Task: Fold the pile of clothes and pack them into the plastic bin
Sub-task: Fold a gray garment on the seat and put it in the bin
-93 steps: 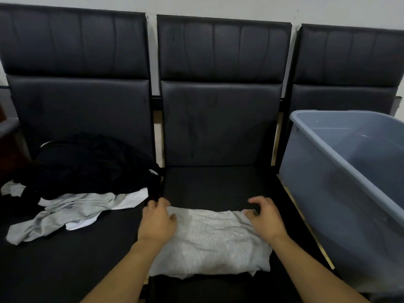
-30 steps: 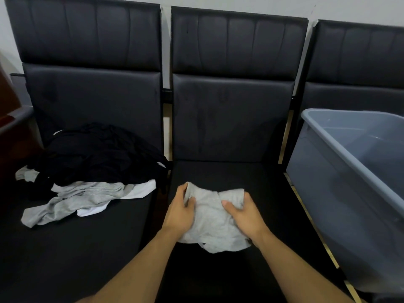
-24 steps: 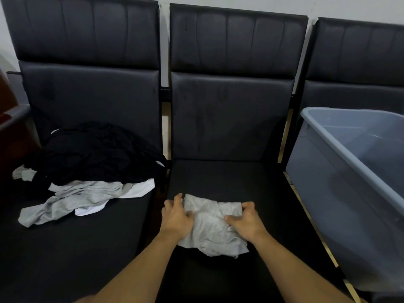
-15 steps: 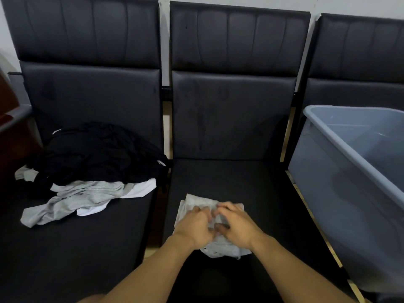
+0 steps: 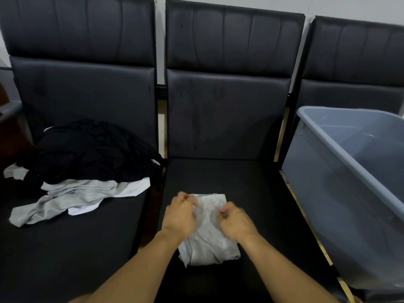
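Both hands, left (image 5: 180, 215) and right (image 5: 237, 223), fingers pinching the shirt (image 5: 207, 232); loose grip could unfold it before the bin (image 5: 341, 171).

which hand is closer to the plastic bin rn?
Right. The right hand rests on the grey garment's right side, on the middle seat next to the plastic bin. The left hand is on the garment's left side, farther from the bin.

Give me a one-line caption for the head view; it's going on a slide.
Both hands, left and right, press a folded grey garment on the middle seat, between the unfolded pile and the plastic bin.
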`<state>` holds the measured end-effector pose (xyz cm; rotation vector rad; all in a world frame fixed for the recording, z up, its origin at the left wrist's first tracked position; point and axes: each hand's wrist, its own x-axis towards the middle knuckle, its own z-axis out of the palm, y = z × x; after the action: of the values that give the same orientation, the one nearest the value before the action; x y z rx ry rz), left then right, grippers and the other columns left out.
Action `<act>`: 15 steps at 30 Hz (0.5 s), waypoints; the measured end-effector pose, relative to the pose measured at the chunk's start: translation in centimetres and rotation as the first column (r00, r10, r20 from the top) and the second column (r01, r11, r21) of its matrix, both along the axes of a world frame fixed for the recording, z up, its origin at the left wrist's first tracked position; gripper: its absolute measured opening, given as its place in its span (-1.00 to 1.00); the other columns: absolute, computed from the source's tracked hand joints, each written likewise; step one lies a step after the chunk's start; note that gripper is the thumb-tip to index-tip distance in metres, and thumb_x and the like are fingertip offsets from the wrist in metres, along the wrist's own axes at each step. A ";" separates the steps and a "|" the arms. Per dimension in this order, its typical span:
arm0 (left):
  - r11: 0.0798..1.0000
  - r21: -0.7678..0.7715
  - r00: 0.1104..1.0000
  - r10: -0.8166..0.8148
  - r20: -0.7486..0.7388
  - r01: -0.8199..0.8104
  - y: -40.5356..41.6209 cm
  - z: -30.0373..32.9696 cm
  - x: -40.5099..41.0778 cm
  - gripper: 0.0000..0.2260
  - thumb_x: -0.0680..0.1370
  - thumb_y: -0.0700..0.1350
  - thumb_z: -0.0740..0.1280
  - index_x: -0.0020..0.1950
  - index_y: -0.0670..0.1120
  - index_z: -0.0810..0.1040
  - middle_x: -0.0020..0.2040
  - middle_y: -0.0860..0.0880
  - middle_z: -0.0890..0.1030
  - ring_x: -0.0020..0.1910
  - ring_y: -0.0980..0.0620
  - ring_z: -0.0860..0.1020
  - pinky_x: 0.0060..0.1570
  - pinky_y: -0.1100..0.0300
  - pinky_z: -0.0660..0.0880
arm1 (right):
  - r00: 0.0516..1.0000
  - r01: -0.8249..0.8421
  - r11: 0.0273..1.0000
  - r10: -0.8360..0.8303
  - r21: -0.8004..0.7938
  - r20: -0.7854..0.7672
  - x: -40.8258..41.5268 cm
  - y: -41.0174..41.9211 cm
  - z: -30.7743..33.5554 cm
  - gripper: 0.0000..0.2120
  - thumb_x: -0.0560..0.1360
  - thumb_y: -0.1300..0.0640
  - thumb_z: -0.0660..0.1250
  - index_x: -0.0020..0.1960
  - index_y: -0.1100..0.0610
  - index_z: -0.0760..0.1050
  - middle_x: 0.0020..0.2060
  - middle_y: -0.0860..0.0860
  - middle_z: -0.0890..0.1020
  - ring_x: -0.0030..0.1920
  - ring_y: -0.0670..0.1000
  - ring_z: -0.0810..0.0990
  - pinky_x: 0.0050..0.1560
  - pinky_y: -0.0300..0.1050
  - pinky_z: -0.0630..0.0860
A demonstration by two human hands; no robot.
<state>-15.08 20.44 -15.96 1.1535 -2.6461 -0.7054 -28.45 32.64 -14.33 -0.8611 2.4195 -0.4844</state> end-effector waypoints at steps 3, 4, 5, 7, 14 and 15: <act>0.923 0.128 0.929 0.345 0.137 -0.362 0.3 1.3 -0.2 -0.50 0.58 0.13 0.28 0.41 -0.09 0.28 0.37 -0.12 0.30 0.37 -0.14 0.34 0.26 -0.03 0.41 | 0.982 0.188 0.982 -0.188 0.002 0.013 -0.9 0.0 -0.6 -0.63 0.55 -0.26 0.23 0.17 0.00 0.39 0.04 0.01 0.59 0.01 0.05 0.62 0.05 0.06 0.61; 0.863 0.237 0.892 0.404 0.202 -0.445 0.6 1.5 -0.4 -0.39 0.56 0.19 0.27 0.46 -0.13 0.20 0.41 -0.15 0.26 0.40 -0.17 0.31 0.26 -0.04 0.40 | 0.978 0.206 0.978 -0.207 0.032 0.031 -0.8 0.0 -0.9 -0.54 0.53 -0.29 0.23 0.22 0.04 0.37 0.07 0.03 0.59 0.05 0.07 0.62 0.07 0.05 0.59; 0.806 0.328 0.868 0.429 0.252 -0.493 1.0 1.4 -0.6 -0.33 0.55 0.20 0.27 0.49 -0.15 0.15 0.43 -0.15 0.24 0.42 -0.17 0.30 0.27 -0.04 0.39 | 0.976 0.210 0.976 -0.213 0.060 0.046 -0.6 0.0 -1.1 -0.48 0.52 -0.31 0.24 0.26 0.06 0.37 0.10 0.04 0.59 0.09 0.09 0.61 0.09 0.04 0.58; 0.775 0.377 0.859 0.416 0.298 -0.507 2.0 0.6 -0.9 -0.35 0.57 0.13 0.26 0.52 -0.16 0.11 0.45 -0.15 0.22 0.43 -0.18 0.29 0.31 -0.02 0.38 | 0.978 0.201 0.976 -0.205 0.084 0.042 -0.2 -0.3 -1.4 -0.45 0.51 -0.30 0.26 0.28 0.09 0.40 0.15 0.06 0.58 0.13 0.11 0.60 0.12 0.04 0.57; 0.868 0.365 0.938 0.279 0.204 -0.338 2.1 -0.6 -0.9 -0.45 0.62 0.00 0.25 0.54 -0.13 0.15 0.41 -0.18 0.34 0.38 -0.20 0.39 0.32 -0.02 0.41 | 0.985 0.159 0.987 -0.159 -0.006 0.065 0.2 -0.3 -1.5 -0.63 0.54 -0.14 0.34 0.25 0.04 0.45 0.14 0.01 0.59 0.12 0.06 0.59 0.09 -0.01 0.57; 0.862 0.395 0.947 0.267 0.179 -0.318 1.7 -0.6 -0.8 -0.46 0.60 0.00 0.26 0.52 -0.11 0.18 0.38 -0.16 0.38 0.35 -0.19 0.43 0.31 -0.01 0.44 | 0.986 0.156 0.987 -0.153 -0.029 0.071 0.2 -0.2 -1.5 -0.65 0.55 -0.12 0.35 0.26 0.03 0.45 0.14 -0.01 0.59 0.12 0.04 0.59 0.07 -0.03 0.56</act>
<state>-15.88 22.18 -16.54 1.7136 -2.3835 -1.2138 -28.24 32.46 -15.78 -0.6621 2.4314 -0.6050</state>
